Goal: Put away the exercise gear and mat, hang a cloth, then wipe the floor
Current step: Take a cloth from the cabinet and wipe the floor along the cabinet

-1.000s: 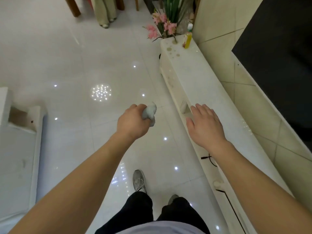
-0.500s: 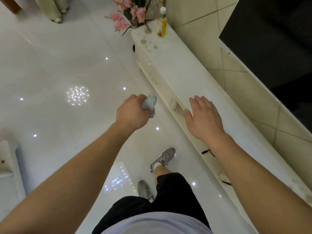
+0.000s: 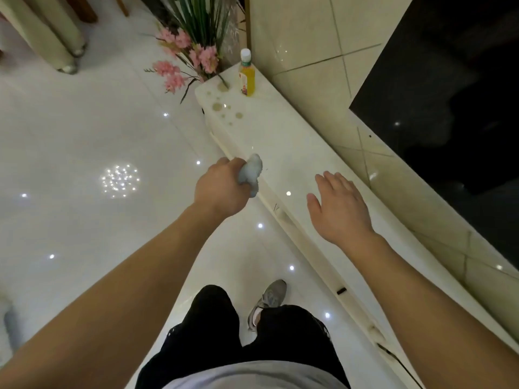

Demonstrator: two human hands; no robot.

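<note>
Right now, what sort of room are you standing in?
Most likely a home living room: a glossy white tiled floor, a long low white cabinet against the tiled wall with a dark screen above it, and pink flowers by its far end.

Black trousers (image 3: pixel 213 327) are worn on both legs, and a pale grey shirt (image 3: pixel 252 379) is seen at the lower edge of the view. A grey trainer (image 3: pixel 269 297) with a whitish sole is worn on the one foot that is shown. Both arms are left bare from the left hand (image 3: pixel 222 189) and the right hand (image 3: pixel 339 211) back to the edges of the view.
</note>
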